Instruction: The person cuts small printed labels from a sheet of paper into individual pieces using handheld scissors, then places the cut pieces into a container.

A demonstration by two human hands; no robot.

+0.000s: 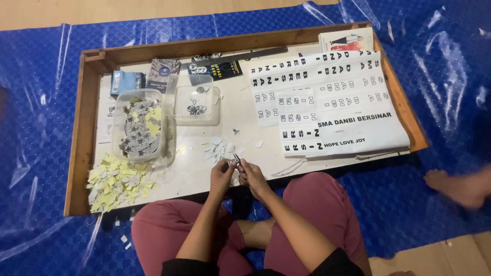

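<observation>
Crossed legs in dark pink trousers [317, 204] sit nearest, on the blue plastic floor sheet [41, 128]. Both forearms reach forward over the near edge of the shallow wooden tray [82, 128]. Left hand [221, 176] and right hand [251, 176] meet there, fingertips of both pinched together on one small white paper piece [233, 162] held just above the tray's white surface; fingers closed on it, not spread. Just beyond the hands, loose white paper scraps [220, 149]. Near left corner of the tray: heap of yellow and white paper offcuts [117, 183]. Behind that, large clear plastic tub [138, 128] full of small printed black-and-white cutouts. Right of it, smaller clear square container [197, 105] with a few pieces inside. Right half of the tray: overlapping white sheets with black printed lettering [332, 102]. Far left edge: blue box [125, 82], dark printed packets [163, 74]. Far edge: grey metal ruler [255, 52]. Another person's bare foot [458, 186] blurred at near right, well apart from the hands.
</observation>
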